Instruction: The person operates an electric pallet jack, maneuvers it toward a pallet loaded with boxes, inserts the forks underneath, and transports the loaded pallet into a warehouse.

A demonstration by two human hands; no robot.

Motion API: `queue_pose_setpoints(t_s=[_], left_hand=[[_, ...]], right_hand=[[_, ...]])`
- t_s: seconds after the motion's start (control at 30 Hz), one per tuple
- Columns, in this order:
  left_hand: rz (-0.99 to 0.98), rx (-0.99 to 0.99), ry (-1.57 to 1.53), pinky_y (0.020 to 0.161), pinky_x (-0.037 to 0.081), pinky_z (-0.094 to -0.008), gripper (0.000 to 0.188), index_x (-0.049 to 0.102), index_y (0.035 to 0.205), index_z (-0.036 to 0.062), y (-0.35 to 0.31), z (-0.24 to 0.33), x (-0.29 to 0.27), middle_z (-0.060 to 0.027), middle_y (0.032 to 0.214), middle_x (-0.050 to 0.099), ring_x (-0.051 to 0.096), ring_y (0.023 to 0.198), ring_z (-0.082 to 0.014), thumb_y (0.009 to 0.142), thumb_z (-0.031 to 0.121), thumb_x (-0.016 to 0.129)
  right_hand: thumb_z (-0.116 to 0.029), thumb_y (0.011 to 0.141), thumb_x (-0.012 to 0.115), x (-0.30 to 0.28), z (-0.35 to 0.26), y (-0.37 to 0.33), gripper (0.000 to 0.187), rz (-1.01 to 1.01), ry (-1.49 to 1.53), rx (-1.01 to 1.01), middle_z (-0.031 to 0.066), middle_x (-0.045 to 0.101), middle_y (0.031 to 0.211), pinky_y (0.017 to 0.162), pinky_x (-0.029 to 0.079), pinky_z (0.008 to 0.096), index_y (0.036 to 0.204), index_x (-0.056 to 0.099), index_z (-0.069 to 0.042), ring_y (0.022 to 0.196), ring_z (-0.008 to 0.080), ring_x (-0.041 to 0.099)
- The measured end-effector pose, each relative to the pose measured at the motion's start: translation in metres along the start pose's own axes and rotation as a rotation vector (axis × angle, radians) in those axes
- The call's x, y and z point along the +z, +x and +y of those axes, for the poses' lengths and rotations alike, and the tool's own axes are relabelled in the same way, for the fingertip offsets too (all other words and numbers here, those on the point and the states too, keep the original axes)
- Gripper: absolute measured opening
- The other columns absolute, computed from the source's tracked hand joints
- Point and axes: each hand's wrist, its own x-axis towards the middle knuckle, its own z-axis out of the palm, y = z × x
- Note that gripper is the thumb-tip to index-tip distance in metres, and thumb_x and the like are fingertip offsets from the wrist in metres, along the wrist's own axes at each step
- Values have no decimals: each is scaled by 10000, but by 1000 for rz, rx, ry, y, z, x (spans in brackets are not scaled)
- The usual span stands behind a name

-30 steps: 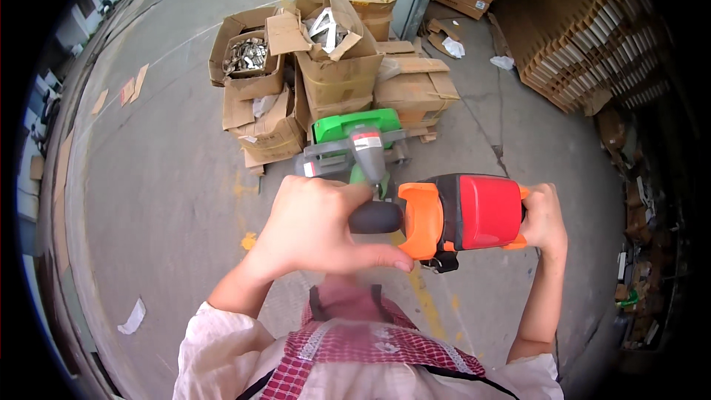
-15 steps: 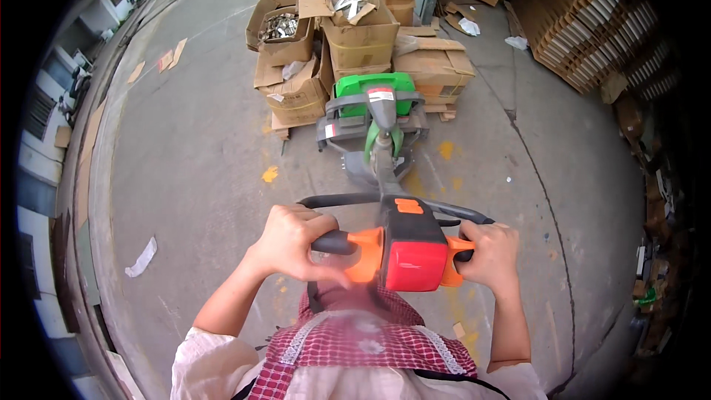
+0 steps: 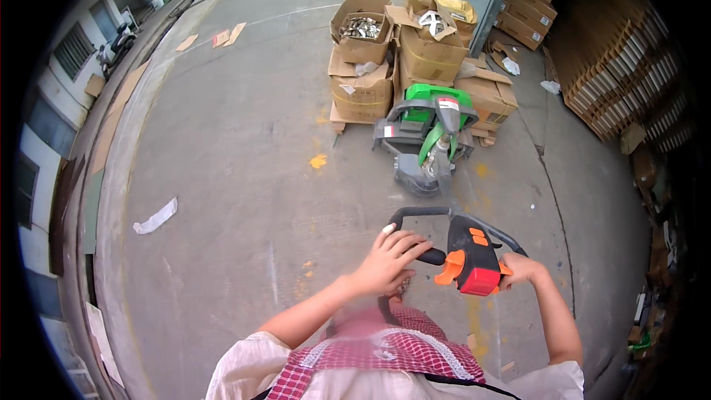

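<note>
In front of me is an electric pallet truck (image 3: 426, 167) with a green and dark grey body. Its tiller handle (image 3: 469, 255) points back toward me, with a red end, orange thumb levers and a black loop bar. My right hand (image 3: 521, 270) is wrapped round the handle's right grip. Over the left grip (image 3: 431, 255) lies my left hand (image 3: 385, 261), its fingers stretched out and slightly apart rather than curled round it. A light wrap shows on one of its fingertips. Whether the palm touches the grip is hidden.
Cardboard boxes (image 3: 363, 96) are stacked on a pallet beyond the truck, the upper left one full of small metal parts. Stacked flat pieces (image 3: 622, 74) line the right side. A kerb and gutter (image 3: 141, 126) run along the left. White scrap (image 3: 156, 216) lies on the concrete.
My left hand has loosened from its grip and straightened its fingers. The handle has swung to the right with my right hand still on it. The whole view has shifted leftward.
</note>
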Motion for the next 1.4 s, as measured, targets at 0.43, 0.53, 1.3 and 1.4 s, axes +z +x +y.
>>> queue_pose_setpoints(t_s=[0.43,0.53,1.3,1.4], left_hand=[[-864,-1394,-867,1155,316,-441,796,492,1465,126,-645,19,37,-116,1443,556,494,1343,-304,930,714,454],[-1317,-1360,-190,1125,366,-432,694,596,1374,147,-651,59,3,-116,1415,578,507,1337,-340,908,656,522],[-434,-1536,-204,939,512,-433,577,691,1194,68,-593,343,158,-214,1151,691,646,1089,-406,877,539,591],[-466,-1640,-255,939,512,-431,579,692,1194,66,-617,379,175,-213,1150,693,648,1089,-402,877,540,593]], right_hand=[[-140,466,775,62,-71,20,339,549,-140,-82,172,571,615,586,480,378,705,606,31,595,202,587],[-129,471,766,64,-37,-16,335,590,-44,-104,132,547,602,568,461,356,702,588,36,620,127,535],[91,619,701,24,43,-175,430,320,266,-158,59,549,536,362,344,314,1035,666,-13,372,124,445],[74,618,689,21,53,-177,173,352,300,-235,84,516,486,346,344,335,736,581,7,354,154,463]])
